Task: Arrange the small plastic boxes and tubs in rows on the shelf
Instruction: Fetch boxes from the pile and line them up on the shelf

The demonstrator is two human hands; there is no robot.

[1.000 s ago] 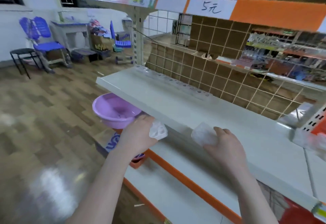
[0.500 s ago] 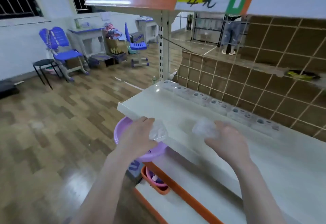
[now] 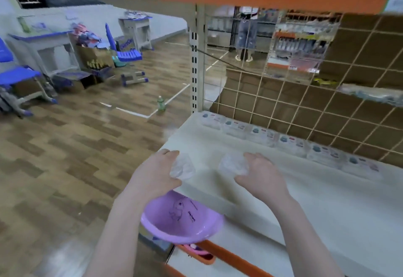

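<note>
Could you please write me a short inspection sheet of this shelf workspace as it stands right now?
Surface: white shelf, mostly bare in front; wire grid back panel behind it.
Job's things: row of clear boxes along the back of the shelf; clear tub in the left hand; second clear tub in the right hand, both over the shelf front.
Clutter: purple basin below the shelf edge; orange tray under it.
Grippers: both hands' fingers curl round their tubs.
Cables: nothing seen.
Surroundings: wooden floor, blue chairs, green bottle on the floor, a person's legs in the far aisle.
</note>
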